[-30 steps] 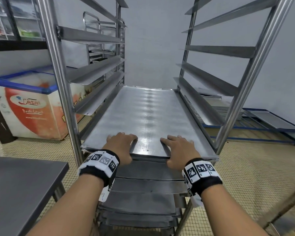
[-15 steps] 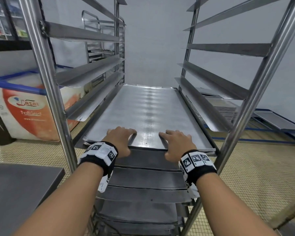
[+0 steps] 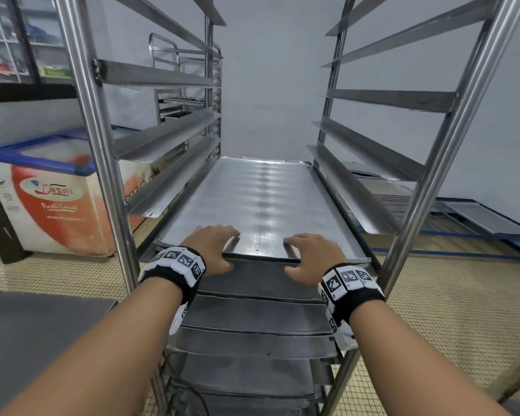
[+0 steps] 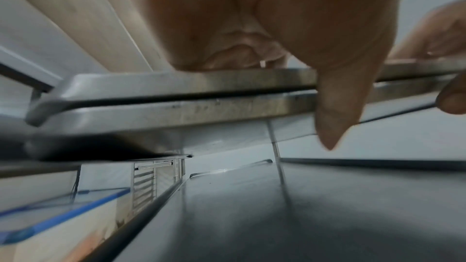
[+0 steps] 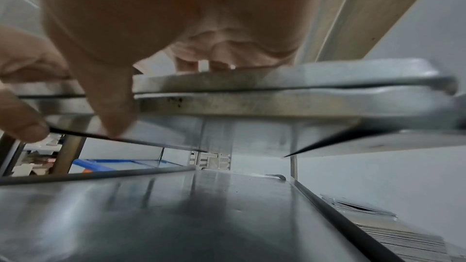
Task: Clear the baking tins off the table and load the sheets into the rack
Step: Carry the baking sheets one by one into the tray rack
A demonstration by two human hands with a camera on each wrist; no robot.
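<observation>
My left hand and right hand each have a grip on the near edge of the flat grey metal baking sheets, fingers on top, thumbs below. The sheets lie on the runners of the tall steel rack, above other sheets.

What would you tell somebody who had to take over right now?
Left hand: grip on the near edge of the baking sheets, fingers on top, thumb below.
Right hand: same grip on that edge, further right.
The wrist views show two sheets stacked together in the grip, lying on the rack runners and almost fully in.
Several lower levels already hold sheets; the runners above are bare.
A table corner shows at the left; no tins are visible on that part.
Left to do: probably push the pair home, let go, then check the table for more.
</observation>
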